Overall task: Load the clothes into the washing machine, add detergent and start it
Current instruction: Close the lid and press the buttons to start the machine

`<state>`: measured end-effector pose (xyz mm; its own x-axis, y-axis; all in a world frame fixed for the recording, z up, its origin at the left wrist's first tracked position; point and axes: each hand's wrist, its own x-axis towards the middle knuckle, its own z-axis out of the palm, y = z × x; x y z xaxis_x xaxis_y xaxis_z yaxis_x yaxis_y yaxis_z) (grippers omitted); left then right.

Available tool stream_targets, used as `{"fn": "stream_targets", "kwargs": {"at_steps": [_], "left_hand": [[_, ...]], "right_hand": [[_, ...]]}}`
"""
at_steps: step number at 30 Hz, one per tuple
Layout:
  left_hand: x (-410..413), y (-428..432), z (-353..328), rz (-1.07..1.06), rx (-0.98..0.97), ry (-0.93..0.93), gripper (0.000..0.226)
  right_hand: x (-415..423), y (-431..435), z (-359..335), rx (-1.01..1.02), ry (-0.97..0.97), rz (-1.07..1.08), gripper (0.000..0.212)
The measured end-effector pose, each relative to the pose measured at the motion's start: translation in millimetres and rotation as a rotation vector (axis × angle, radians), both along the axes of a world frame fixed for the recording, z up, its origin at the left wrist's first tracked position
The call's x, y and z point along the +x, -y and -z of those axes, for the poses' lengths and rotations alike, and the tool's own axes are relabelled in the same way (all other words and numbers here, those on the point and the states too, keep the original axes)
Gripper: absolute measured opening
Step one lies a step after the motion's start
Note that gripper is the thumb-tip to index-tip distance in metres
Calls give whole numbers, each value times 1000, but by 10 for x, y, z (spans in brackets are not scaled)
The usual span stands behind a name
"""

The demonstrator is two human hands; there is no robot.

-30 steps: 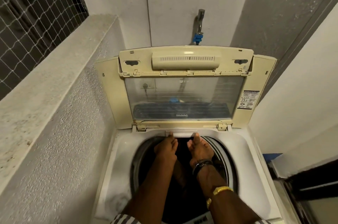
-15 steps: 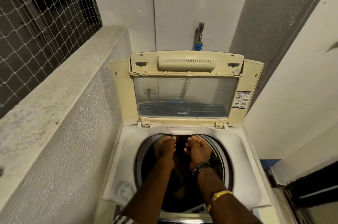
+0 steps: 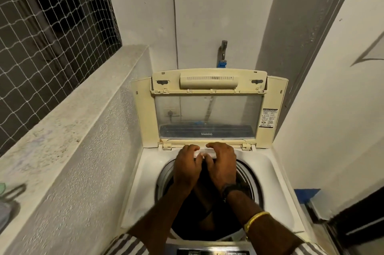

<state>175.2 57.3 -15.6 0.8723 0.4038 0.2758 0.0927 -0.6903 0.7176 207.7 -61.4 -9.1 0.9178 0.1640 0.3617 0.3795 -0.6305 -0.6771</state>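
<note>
Left hand [image 3: 187, 166] and right hand [image 3: 221, 164] both curl fingers on the white drawer [image 3: 204, 153] at the washing machine [image 3: 145, 182] tub's rear rim. Lid [image 3: 209, 109] stands upright.

Home laundry balcony: washing machine [image 3: 276, 171], wall tap [image 3: 223, 51], netted opening [image 3: 47, 32]

Yellowed glossy plastic lid [image 3: 209, 80], rough speckled plaster ledge [image 3: 68, 121]

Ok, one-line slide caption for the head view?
Both hands grip the white drawer at the tub's back rim, lid propped open.
</note>
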Motion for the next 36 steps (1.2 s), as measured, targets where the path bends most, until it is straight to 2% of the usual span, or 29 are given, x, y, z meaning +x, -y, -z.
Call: {"fn": "stream_targets", "kwargs": {"at_steps": [5,8,17,27,31,36], "left_hand": [[142,-96,-249,35,230,21,52],[267,-169,-454,38,386,133,61],[658,-340,-1077,10,475,283,68],[976,-564,-1541,38,601,264,89],[1078,-646,-1641,27,596,214,96],[1167,-754,-1788,7,565,50,94]], "right_hand": [[241,13,-275,-91,201,17,37],[401,-6,-481,-74,268,23,40],[763,-29,-1118,-32,407,95,41],[1047,-136,-1646,73,435,117,42],[1143,-182,-1764,-36,426,121,47],[1332,-173,-1838,-256,354,143,58]]}}
